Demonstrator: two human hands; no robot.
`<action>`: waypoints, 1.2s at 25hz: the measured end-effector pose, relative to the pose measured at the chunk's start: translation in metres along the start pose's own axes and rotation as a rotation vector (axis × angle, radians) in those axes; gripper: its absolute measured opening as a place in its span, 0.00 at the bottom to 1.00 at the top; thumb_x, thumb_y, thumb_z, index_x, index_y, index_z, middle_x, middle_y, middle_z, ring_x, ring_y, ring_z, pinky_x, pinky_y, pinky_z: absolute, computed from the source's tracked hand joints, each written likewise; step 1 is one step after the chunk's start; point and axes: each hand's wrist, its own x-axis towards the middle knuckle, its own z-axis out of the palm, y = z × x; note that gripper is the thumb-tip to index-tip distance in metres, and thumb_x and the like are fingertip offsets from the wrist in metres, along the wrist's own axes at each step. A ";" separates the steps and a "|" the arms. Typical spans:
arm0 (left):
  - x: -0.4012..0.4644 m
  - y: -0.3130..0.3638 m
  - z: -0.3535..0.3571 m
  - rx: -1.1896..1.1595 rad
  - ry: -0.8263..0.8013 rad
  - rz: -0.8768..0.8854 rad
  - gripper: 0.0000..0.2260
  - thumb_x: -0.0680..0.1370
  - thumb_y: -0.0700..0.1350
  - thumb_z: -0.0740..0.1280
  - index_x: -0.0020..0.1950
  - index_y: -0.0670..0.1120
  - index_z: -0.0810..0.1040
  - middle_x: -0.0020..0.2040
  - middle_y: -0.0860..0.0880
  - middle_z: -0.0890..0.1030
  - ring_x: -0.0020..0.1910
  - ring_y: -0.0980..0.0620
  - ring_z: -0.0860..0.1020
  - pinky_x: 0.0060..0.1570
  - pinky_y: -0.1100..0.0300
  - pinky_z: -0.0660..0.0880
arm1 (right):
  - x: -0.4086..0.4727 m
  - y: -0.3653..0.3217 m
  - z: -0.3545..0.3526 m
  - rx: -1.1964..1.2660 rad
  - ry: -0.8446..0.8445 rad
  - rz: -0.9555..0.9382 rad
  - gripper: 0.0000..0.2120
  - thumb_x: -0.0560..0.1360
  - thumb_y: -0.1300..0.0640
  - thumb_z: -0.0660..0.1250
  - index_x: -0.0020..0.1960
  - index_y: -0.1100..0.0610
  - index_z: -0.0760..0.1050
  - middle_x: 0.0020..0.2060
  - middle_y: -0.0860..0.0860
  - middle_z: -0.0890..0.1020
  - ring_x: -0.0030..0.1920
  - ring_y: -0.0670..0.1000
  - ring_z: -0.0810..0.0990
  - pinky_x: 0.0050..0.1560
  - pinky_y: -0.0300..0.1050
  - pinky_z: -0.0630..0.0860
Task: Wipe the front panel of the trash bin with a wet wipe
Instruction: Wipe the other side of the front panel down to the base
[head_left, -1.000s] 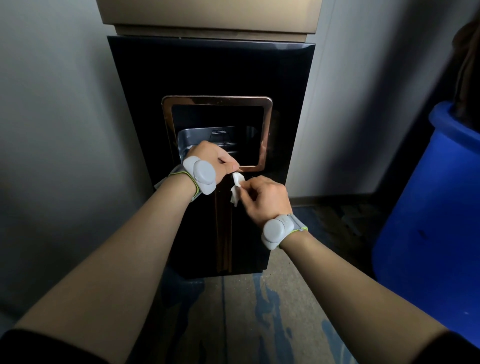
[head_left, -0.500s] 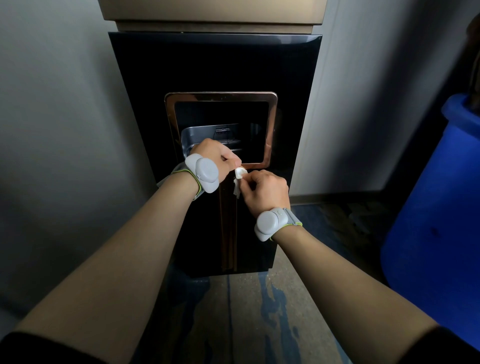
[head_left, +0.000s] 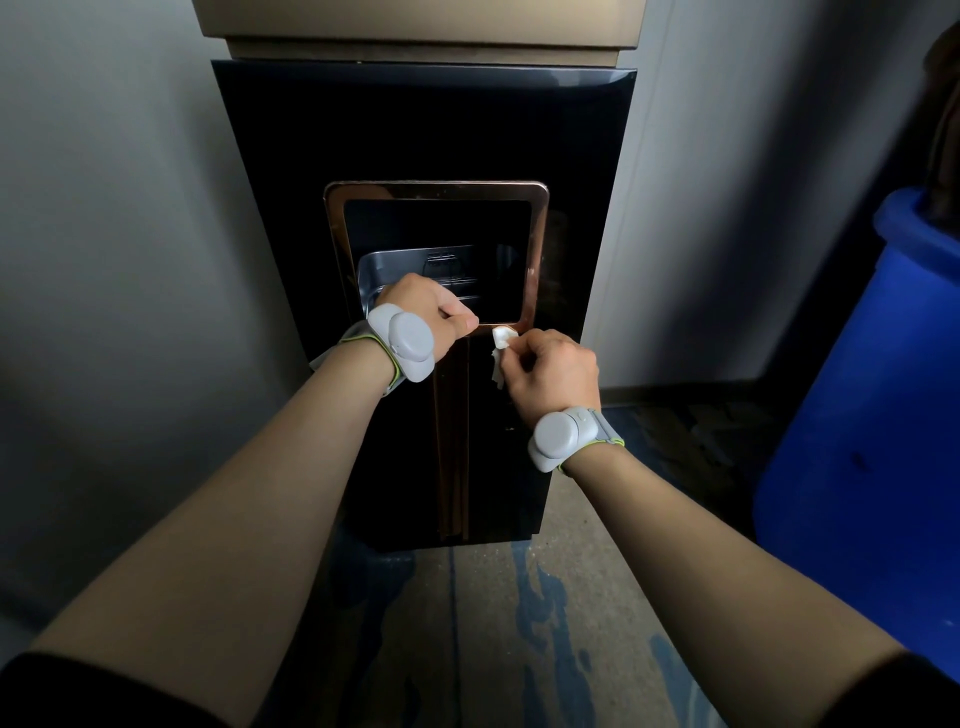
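Dead center of the frame, right hand (head_left: 553, 376) is pinching a crumpled wet wipe (head_left: 501, 347) against the black trash bin front panel (head_left: 415, 130), just under the copper-rimmed opening (head_left: 540, 260). Left hand (head_left: 431, 317) is curled; can't tell around what.

dim overall | soft light from above | wide-angle edge stretch | focus sharp

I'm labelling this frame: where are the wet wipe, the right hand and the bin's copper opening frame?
wet wipe (head_left: 502, 340): head view, upper folded white part.
right hand (head_left: 553, 376): head view, back of hand.
copper opening frame (head_left: 436, 190): head view, top bar.
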 end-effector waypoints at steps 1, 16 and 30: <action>0.000 0.001 0.000 0.000 0.000 -0.006 0.06 0.77 0.45 0.70 0.49 0.47 0.87 0.44 0.54 0.84 0.44 0.57 0.80 0.38 0.71 0.70 | 0.000 0.002 -0.002 -0.001 0.004 0.005 0.09 0.76 0.50 0.70 0.42 0.55 0.81 0.40 0.52 0.82 0.41 0.57 0.79 0.38 0.43 0.67; -0.004 0.006 0.000 0.007 0.010 -0.036 0.06 0.76 0.45 0.70 0.49 0.47 0.87 0.43 0.54 0.84 0.48 0.53 0.82 0.45 0.64 0.74 | 0.005 0.022 -0.020 -0.046 0.023 0.031 0.10 0.76 0.52 0.68 0.42 0.58 0.78 0.39 0.54 0.81 0.40 0.59 0.78 0.40 0.48 0.74; -0.004 0.003 -0.001 0.000 -0.002 -0.056 0.06 0.76 0.50 0.71 0.47 0.51 0.87 0.44 0.52 0.86 0.47 0.52 0.83 0.52 0.57 0.79 | 0.002 0.035 -0.039 -0.051 0.057 0.092 0.07 0.75 0.56 0.67 0.41 0.58 0.78 0.40 0.54 0.81 0.41 0.58 0.78 0.44 0.51 0.76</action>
